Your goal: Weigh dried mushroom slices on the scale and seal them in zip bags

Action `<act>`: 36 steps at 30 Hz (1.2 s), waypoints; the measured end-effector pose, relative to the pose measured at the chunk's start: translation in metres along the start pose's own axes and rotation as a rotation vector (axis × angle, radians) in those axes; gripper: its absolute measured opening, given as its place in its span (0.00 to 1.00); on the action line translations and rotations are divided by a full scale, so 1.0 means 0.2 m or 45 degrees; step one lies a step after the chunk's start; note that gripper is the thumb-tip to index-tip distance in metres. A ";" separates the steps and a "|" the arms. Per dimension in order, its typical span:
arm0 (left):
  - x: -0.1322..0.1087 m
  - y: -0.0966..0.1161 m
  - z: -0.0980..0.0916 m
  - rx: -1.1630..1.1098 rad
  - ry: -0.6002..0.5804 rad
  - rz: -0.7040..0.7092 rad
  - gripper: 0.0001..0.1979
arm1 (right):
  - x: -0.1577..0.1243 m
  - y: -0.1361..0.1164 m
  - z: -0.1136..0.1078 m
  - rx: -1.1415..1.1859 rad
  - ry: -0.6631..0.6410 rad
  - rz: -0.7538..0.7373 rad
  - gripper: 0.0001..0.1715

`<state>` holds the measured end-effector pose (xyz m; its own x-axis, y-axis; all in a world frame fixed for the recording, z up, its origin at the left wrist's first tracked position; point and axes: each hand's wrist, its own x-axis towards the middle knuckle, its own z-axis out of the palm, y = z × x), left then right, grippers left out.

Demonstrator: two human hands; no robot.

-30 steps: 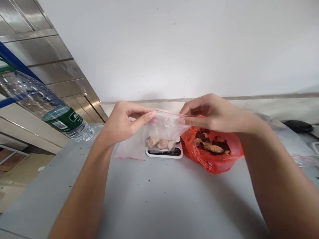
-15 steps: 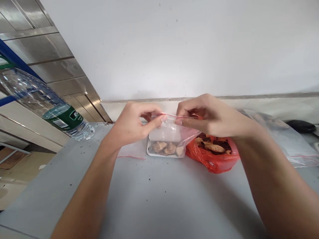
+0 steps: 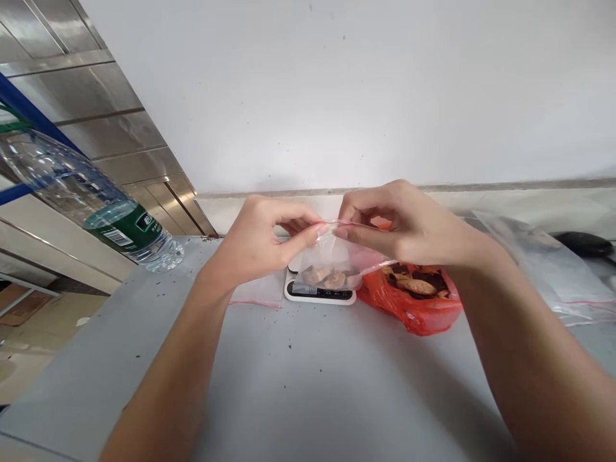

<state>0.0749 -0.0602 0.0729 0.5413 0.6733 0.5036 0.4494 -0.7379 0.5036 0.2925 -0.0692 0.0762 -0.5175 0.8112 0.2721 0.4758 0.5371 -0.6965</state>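
Note:
A clear zip bag (image 3: 332, 256) with a red strip along its top holds a few light brown chunks (image 3: 327, 277). My left hand (image 3: 274, 234) pinches the strip between thumb and fingers. Close beside it, my right hand (image 3: 385, 221) pinches the same strip farther right. Behind and below the bag lies a white scale (image 3: 320, 299), its dark display strip partly visible. To the right, a red plastic bag (image 3: 423, 321) stands open with dark and tan dried pieces (image 3: 418, 283) inside, partly under my right hand.
A large water bottle (image 3: 115, 215) is at the left edge of the grey table (image 3: 289, 398). One flat zip bag (image 3: 260, 290) lies left of the scale, and more clear bags (image 3: 553, 269) lie at right near a black object (image 3: 584, 244). A white wall rises behind.
The bag with the chunks has risen slightly, uncovering the scale's dark display strip. My hands have come closer together along the red strip.

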 end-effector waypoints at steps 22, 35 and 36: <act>-0.02 -0.09 -0.09 0.040 0.116 -0.169 0.12 | -0.05 0.08 -0.13 -0.104 -0.031 0.105 0.17; -0.01 -0.16 -0.07 -0.063 -0.390 -0.225 0.08 | -0.08 0.04 -0.14 0.185 0.069 0.150 0.22; -0.01 -0.15 -0.05 -0.062 -0.382 -0.217 0.07 | -0.09 0.02 -0.15 0.177 -0.039 0.193 0.21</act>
<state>0.0530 -0.0376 0.0642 0.6496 0.7376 0.1845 0.5207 -0.6084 0.5990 0.3252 -0.0742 0.0880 -0.4700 0.8717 0.1385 0.4479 0.3708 -0.8136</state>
